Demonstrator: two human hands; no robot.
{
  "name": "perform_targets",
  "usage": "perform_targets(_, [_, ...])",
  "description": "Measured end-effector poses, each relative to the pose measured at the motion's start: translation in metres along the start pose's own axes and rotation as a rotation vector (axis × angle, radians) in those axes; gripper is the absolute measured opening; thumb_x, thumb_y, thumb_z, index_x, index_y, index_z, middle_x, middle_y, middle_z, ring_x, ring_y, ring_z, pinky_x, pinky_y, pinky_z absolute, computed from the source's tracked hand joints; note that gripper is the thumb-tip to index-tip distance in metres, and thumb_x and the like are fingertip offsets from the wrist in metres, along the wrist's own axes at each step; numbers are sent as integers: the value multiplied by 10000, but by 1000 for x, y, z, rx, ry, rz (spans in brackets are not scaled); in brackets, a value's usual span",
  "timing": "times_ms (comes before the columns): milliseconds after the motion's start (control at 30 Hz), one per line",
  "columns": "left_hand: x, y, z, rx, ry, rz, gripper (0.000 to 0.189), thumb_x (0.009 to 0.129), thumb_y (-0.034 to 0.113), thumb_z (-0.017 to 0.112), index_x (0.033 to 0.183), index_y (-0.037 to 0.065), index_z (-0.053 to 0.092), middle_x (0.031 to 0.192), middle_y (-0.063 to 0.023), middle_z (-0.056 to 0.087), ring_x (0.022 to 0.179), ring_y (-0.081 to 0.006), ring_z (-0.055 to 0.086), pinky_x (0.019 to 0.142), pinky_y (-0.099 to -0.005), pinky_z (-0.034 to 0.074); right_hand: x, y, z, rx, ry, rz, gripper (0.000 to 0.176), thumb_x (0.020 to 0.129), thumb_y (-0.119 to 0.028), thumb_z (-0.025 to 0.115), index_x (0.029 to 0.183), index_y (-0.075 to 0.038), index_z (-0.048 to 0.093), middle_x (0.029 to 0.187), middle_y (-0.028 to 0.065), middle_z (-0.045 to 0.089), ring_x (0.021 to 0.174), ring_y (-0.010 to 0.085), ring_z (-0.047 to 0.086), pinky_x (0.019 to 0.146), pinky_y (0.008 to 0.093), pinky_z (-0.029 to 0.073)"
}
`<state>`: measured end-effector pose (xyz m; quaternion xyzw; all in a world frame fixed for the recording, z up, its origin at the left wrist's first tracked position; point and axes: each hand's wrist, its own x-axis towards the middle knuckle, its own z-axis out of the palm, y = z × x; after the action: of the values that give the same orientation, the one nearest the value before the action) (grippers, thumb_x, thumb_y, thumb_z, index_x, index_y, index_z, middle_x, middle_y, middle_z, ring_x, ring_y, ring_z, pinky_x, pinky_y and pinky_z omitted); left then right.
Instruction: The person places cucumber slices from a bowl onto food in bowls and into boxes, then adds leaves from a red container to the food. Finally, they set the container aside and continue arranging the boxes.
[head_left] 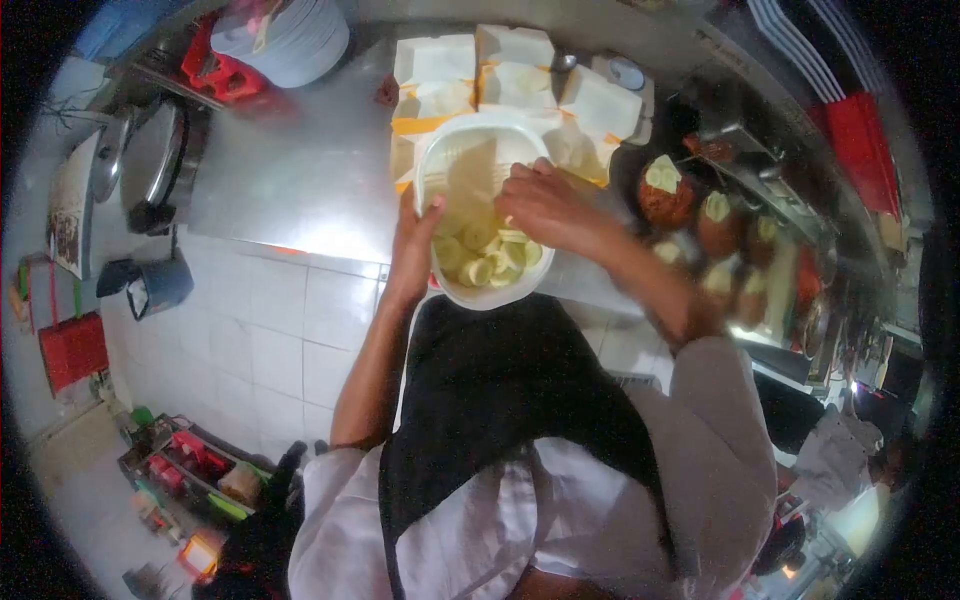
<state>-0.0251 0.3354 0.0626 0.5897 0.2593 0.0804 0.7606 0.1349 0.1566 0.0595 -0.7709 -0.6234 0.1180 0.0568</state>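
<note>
A white plastic tub [490, 297] is tilted towards me above the counter edge, with pale green round slices [492, 262] that look like cucumber lying in its near end. My left hand [412, 245] grips the tub's left rim, thumb on the inside. Over the right side of the tub is my right hand [548, 205], its fingers curled and closed near the slices. Pale bits show just under those fingertips; what they hold, if anything, is hidden. Open white food boxes [435, 62] stand in rows right behind the tub, some partly covered by it.
Stacked white plates [300, 45] stand at the back left of the steel counter [300, 170]. On the right, several brown containers with pale green tops [718, 210] sit beside a metal rack. Below left, a crate [205, 465] of bottles and packets is on the floor.
</note>
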Motion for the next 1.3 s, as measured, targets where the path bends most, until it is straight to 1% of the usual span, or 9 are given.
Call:
perform_targets(100, [4,0,1,-26,-6,-13,675,1013,382,610,1529,27,358,1419,-188,527,1299,-266,520,1093,-385,421,0,2,1,35,81,-17,184,817,-189,753,971,-141,664,922,29,618,1050,222,552,899,378,374])
perform_targets(400, [13,-3,13,58,-62,-62,772,988,437,641,1550,12,327,1401,-213,533,1275,-274,543,1074,-384,443,-1,28,-12,589,50,124,297,850,-106,774,1075,-25,598,962,104,683,918,300,682,784,420,529])
perform_targets(567, [15,5,18,39,-71,-109,852,966,446,651,1571,-10,261,1445,-267,495,1331,-329,525,1122,-399,426,-24,57,-35,1026,127,382,262,913,-87,737,1148,-14,645,1011,63,711,983,143,660,852,318,530])
perform_targets(667, [19,-13,-4,-36,-68,-95,1008,946,484,644,1600,-62,105,1530,-300,412,1409,-372,442,1183,-451,351,-70,106,-46,1029,454,565,242,929,-78,717,1155,-16,655,1062,72,727,980,155,669,866,301,531])
perform_targets(733, [19,-31,-28,-28,30,-95,934,969,505,603,1599,-33,171,1514,-270,434,1388,-352,459,1172,-441,363,-81,147,-31,959,459,667,242,922,-108,721,1143,-22,673,1053,105,740,966,179,684,853,329,541])
perform_targets(800, [13,-31,-43,-127,56,-81,831,993,481,579,1578,-5,241,1477,-249,463,1359,-345,485,1150,-443,397,-85,196,19,512,304,777,300,864,-235,759,1107,-68,700,1016,124,737,958,270,699,882,400,543])
perform_targets(1000, [6,-1,-42,-163,140,-112,740,1010,459,565,1543,22,295,1455,-217,476,1334,-340,505,1098,-459,454,-50,231,72,316,24,598,231,827,-231,720,996,-75,743,1047,178,732,999,371,697,888,478,551])
perform_targets(1100, [3,-2,-40,-175,184,-120,748,1010,460,568,1548,23,290,1467,-213,466,1327,-348,511,1094,-461,455,-39,222,58,243,-149,683,172,856,-219,735,973,-95,754,1032,163,742,968,353,703,856,462,548])
perform_targets(1300, [-2,-9,-37,-253,169,-160,769,1005,468,577,1555,19,281,1477,-207,458,1341,-346,500,1103,-462,441,-44,233,67,190,-152,717,192,867,-154,616,960,-76,765,1042,213,736,1012,405,702,911,511,556])
